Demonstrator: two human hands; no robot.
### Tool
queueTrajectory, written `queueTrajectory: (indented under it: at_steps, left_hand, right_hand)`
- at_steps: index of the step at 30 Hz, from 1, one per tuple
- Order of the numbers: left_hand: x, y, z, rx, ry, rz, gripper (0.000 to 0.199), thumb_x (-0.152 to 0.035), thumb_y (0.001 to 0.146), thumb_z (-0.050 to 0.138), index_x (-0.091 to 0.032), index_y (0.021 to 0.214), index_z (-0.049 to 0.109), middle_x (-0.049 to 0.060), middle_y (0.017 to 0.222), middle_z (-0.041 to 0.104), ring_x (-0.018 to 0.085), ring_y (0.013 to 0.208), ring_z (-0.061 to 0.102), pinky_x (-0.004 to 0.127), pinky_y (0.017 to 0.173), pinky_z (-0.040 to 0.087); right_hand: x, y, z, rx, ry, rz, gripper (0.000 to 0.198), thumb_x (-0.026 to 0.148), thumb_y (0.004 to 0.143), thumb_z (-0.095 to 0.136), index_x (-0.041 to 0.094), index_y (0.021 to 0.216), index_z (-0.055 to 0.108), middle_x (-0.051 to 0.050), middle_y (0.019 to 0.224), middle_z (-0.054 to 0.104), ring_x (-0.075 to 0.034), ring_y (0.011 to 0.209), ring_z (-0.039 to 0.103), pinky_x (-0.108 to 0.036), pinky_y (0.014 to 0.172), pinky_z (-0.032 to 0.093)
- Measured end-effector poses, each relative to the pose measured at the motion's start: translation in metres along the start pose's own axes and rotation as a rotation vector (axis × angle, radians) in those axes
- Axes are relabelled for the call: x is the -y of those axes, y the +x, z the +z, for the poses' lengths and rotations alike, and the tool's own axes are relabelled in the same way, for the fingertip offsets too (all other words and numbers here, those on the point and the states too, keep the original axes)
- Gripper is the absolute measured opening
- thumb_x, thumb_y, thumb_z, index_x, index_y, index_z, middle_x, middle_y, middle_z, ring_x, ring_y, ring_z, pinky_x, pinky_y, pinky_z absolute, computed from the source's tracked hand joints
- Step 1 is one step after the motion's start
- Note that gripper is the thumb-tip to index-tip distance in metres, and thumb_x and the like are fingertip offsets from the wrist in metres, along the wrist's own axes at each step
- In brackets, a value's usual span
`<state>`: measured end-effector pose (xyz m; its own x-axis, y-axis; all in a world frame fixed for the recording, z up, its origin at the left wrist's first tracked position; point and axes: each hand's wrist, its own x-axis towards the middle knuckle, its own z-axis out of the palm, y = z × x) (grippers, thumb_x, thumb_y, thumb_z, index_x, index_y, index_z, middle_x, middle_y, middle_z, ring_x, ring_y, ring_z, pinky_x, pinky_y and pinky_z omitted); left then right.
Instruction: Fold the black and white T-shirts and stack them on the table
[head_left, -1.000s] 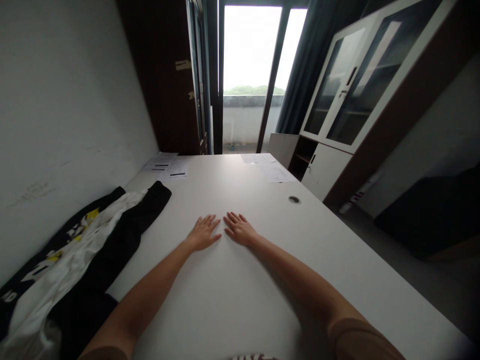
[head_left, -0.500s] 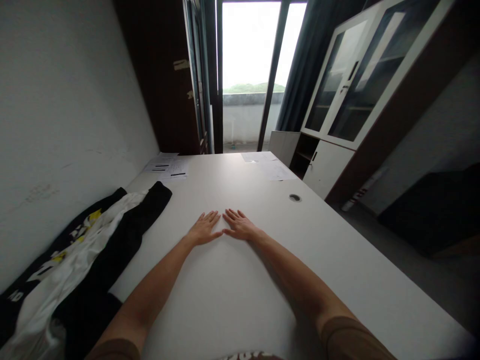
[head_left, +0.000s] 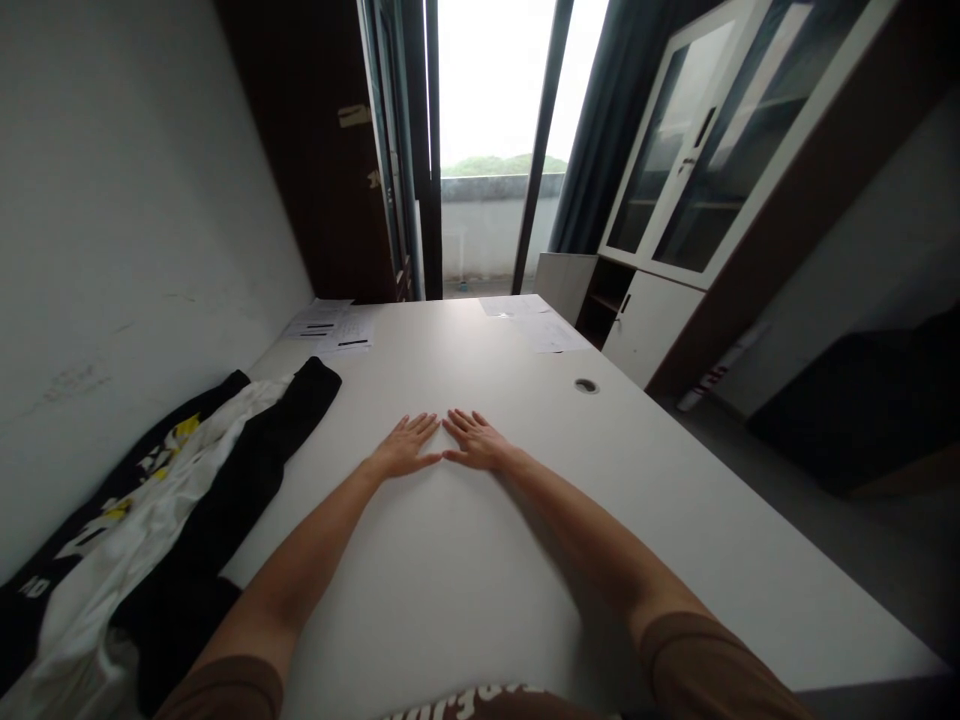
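My left hand (head_left: 406, 446) lies flat, palm down, on the white table (head_left: 442, 560), its fingers stretched out. Beside it, my right hand (head_left: 476, 440) rests the same way, with fingers spread a little. The two thumbs almost meet at the tips; whether they touch I cannot tell. Neither hand holds anything. To the left of my left arm, a black garment (head_left: 247, 470) lies along the table, with a white garment (head_left: 172, 490) and a dark printed garment (head_left: 97, 530) beside it toward the wall.
Paper sheets (head_left: 343, 330) lie at the far left of the table, and more sheets (head_left: 555, 333) at the far right. A round cable hole (head_left: 586, 386) sits near the right edge. Beyond stand a white cabinet (head_left: 664, 325) with glass doors above and a dark wooden cupboard (head_left: 315, 160).
Both hands stay flat in place on the table. The view has shifted slightly, so everything appears a little higher and more of my shirt print shows at the bottom.
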<state>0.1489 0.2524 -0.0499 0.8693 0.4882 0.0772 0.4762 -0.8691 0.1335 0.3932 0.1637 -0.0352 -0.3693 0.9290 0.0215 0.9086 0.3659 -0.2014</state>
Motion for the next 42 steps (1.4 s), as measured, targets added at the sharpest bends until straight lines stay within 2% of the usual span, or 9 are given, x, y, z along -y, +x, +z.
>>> queueTrajectory:
  at_steps: [6,15,24,42]
  left_hand:
    - [0.0007,0.0009,0.0051,-0.009,-0.006,-0.011,0.084,-0.075,0.098,0.032,-0.030,0.166,0.015,0.003,0.172,0.017,0.025,0.159,0.015,0.048,0.128,0.006]
    - [-0.0005,0.0008,0.0049,-0.017,0.004,-0.007,0.084,-0.075,0.098,0.030,-0.030,0.166,0.014,0.003,0.172,0.017,0.025,0.159,0.015,0.049,0.128,0.007]
    - [-0.0014,0.0000,0.0035,0.003,0.007,-0.002,0.084,-0.075,0.099,0.028,-0.028,0.166,0.014,0.004,0.172,0.014,0.025,0.160,0.012,0.049,0.128,0.006]
    - [-0.0045,-0.0015,-0.0009,-0.029,-0.019,-0.017,0.082,-0.074,0.098,0.034,-0.031,0.166,0.019,0.005,0.171,0.020,0.026,0.158,0.018,0.049,0.128,0.012]
  right_hand:
    - [-0.0008,-0.0004,0.0025,-0.017,-0.015,0.000,0.095,0.082,0.095,0.028,0.021,0.166,0.018,-0.010,0.170,0.011,-0.030,0.158,0.009,-0.051,0.128,0.007]
    - [0.0003,-0.0003,0.0011,-0.002,-0.017,0.003,0.094,0.082,0.095,0.028,0.022,0.166,0.015,-0.013,0.170,0.011,-0.032,0.158,0.010,-0.058,0.126,0.002]
    - [-0.0001,0.0003,0.0010,0.006,-0.007,-0.011,0.093,0.081,0.096,0.029,0.023,0.167,0.015,-0.012,0.170,0.009,-0.029,0.159,0.008,-0.054,0.127,0.004]
    - [0.0013,-0.0023,-0.0023,-0.013,-0.001,0.008,0.089,0.079,0.096,0.033,0.026,0.166,0.019,-0.010,0.170,0.011,-0.029,0.159,0.010,-0.053,0.127,0.005]
